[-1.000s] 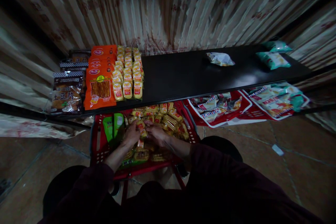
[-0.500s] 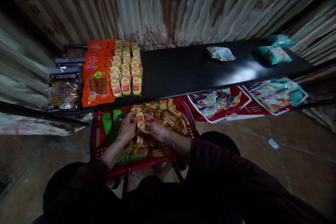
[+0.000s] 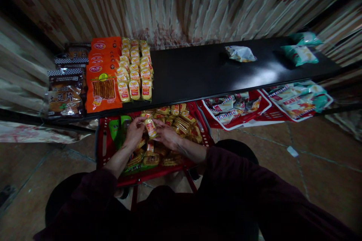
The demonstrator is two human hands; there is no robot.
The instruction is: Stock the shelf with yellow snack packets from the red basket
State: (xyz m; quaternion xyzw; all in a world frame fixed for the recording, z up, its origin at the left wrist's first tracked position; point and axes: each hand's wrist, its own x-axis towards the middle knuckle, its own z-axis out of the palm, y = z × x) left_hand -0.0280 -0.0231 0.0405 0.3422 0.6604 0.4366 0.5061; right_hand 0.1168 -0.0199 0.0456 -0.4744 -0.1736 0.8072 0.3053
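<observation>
Over a red basket (image 3: 105,147) full of small yellow snack packets, my left hand (image 3: 132,134) and my right hand (image 3: 166,135) meet. Both are closed on one small yellow snack packet (image 3: 150,127), held upright between them just above the heap. The basket also holds green packets (image 3: 114,131) on its left side. On the black shelf (image 3: 203,71) above, rows of the same yellow packets (image 3: 135,73) lie next to orange packets (image 3: 103,83) and dark brown packets (image 3: 65,94).
A white packet (image 3: 240,53) and green packets (image 3: 300,54) lie on the shelf's right part. Red trays of snacks (image 3: 236,111) stand under the shelf to the right. A striped curtain hangs behind. Tiled floor lies on both sides.
My hands have come up out of the heap with one yellow packet, which now stands between them a little higher and nearer the shelf edge.
</observation>
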